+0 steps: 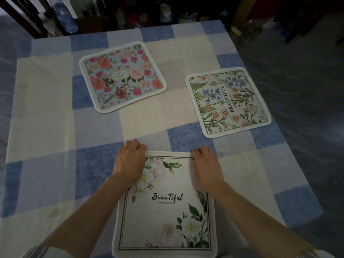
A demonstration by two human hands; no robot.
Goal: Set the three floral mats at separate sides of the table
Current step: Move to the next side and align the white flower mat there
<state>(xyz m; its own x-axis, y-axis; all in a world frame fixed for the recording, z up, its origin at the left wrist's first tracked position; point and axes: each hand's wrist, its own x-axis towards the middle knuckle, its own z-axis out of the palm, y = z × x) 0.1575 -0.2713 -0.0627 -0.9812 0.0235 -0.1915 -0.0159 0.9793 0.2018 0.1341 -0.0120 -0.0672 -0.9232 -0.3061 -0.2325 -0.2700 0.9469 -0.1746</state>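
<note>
The table (46, 101) in front of me is covered by a blue, white and cream checked cloth that reaches every edge I can see. Three square fabric mats with white borders lie flat on it, well apart from one another.

The white mat with pale peonies, green leaves and the word "Beautiful" in black script (165, 211) lies nearest me at the near side, its print upright to my view. Both my forearms stretch over it toward its far edge.

The cream mat with blue and orange wildflowers, ferns and "BEAUTIFUL" in black capitals (228, 102) sits at the right side, close to that edge of the table, its lettering running sideways to me.

The light-blue mat crowded with pink and red roses around a small white oval label (122, 77) lies toward the far side, a little left of centre and turned slightly askew to the checks.

My left hand (129, 161) is at the far-left corner of the nearest mat, fingers curled over it and closed on the border. My right hand (205, 163) is at the far-right corner, fingers likewise bent down and pinching the white hem. The far edge runs straight between them.

Beyond the table stand dark chair legs and a clear plastic bottle (64, 15).
</note>
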